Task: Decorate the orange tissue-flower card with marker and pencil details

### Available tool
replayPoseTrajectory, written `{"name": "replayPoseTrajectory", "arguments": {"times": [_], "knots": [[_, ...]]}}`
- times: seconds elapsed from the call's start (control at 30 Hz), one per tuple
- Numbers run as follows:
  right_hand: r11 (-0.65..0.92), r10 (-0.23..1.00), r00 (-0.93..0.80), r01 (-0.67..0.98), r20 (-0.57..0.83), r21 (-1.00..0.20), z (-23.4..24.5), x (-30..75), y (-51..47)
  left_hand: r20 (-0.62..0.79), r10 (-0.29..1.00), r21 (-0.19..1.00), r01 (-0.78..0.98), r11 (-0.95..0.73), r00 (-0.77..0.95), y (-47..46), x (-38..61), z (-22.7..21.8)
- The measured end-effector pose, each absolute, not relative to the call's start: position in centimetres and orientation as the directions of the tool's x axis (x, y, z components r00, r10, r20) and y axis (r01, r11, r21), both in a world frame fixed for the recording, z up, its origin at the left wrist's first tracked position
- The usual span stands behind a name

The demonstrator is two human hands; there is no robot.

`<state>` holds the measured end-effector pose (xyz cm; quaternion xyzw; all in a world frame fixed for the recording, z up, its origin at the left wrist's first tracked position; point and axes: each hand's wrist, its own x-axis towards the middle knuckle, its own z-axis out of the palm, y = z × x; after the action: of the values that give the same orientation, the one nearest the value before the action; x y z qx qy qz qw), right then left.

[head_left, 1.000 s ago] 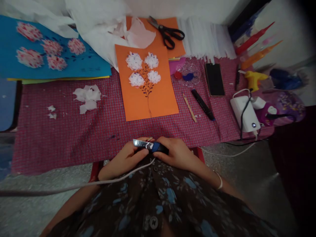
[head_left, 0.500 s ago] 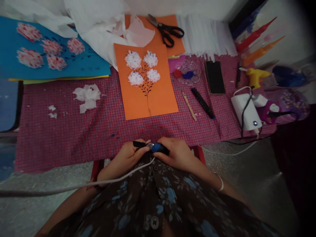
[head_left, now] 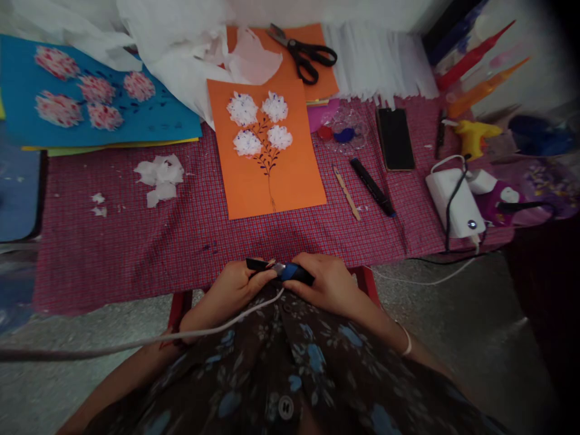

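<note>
Both my hands are together at the table's near edge, in front of my lap, on what looks like a utility knife [head_left: 296, 273] with a blue-and-black handle, a silver collar and a dark flat end pointing left. My right hand [head_left: 333, 281] is closed round the handle. My left hand [head_left: 238, 284] pinches the knife near the collar, its thumb along it; the other fingers are partly hidden. Beyond them lies an orange sheet [head_left: 290, 187] with white tissue-paper flowers [head_left: 244, 109] and a drawn dark stem.
Tissue scraps [head_left: 161, 178] and a blue sheet [head_left: 167, 121] with pink-white flowers lie left. To the right are a wooden stick [head_left: 347, 192], marker [head_left: 372, 187], phone [head_left: 395, 139], white box with cords [head_left: 455, 202] and yellow glue gun [head_left: 473, 134]. Scissors [head_left: 301, 51] lie behind. A pale cord [head_left: 203, 332] crosses my lap.
The view has shifted slightly. Both hands keep the same hold on the knife, and the things on the table stay in place.
</note>
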<state>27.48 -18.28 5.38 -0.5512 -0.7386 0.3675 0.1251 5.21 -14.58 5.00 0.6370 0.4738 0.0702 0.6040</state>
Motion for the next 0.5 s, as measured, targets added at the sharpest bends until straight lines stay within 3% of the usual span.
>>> {"name": "replayPoseTrajectory", "arguments": {"times": [0.2, 0.37, 0.5], "knots": [[-0.086, 0.963, -0.131, 0.68, -0.237, -0.728, 4.6, 28.6, -19.2, -0.458, 0.791, 0.801, 0.573, 0.17, 0.405, -14.1, 4.9, 5.8], [-0.054, 0.944, -0.21, 0.66, -0.253, -0.749, 4.8, 28.8, -18.8, -0.444, 0.784, 0.859, 0.454, 0.235, 0.434, -13.8, 5.3, 6.0], [0.037, 0.904, -0.329, 0.696, -0.273, -0.717, 5.1, 28.4, -17.8, -0.451, 0.76, 0.853, 0.475, 0.214, 0.468, -13.6, 5.5, 5.9]]}}
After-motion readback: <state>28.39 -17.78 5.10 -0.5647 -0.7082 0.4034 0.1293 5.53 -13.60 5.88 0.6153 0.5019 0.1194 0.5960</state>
